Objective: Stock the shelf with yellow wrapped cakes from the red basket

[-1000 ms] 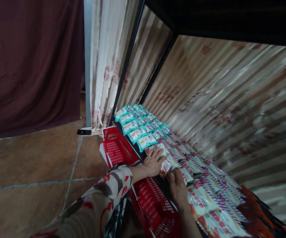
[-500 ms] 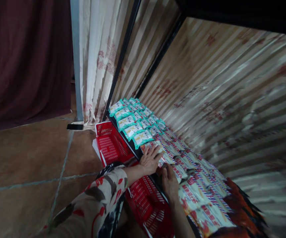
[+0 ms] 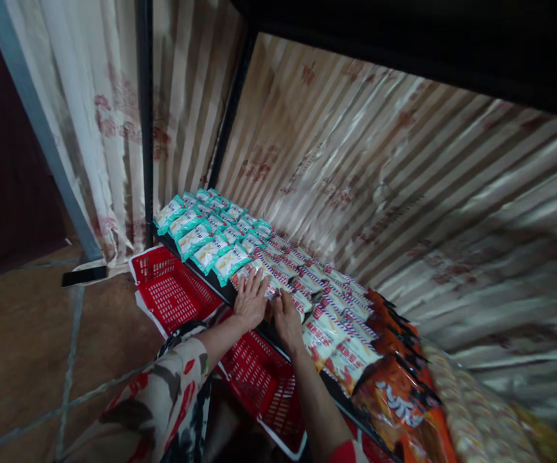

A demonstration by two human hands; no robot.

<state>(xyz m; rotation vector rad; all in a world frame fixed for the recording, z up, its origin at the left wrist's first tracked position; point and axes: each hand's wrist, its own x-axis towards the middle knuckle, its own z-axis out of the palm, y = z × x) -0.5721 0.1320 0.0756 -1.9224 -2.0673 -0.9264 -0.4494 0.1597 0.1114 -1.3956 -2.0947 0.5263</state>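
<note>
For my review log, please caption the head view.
Left hand and right hand press on red-and-white packets on a shelf, beside teal packets.

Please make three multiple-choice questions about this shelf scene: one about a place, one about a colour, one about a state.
1. Where do both hands rest?
A. on the red-and-white packets
B. inside a basket
C. on the floor

2. What colour are the baskets below the shelf?
A. blue
B. red
C. black

3. How is the left hand?
A. a closed fist
B. flat with fingers spread
C. lifting a packet high

Answers:
A, the left hand and right hand lie on the red-and-white packets at the shelf edge.
B, the baskets are red.
B, its fingers lie spread on the packets.
</note>
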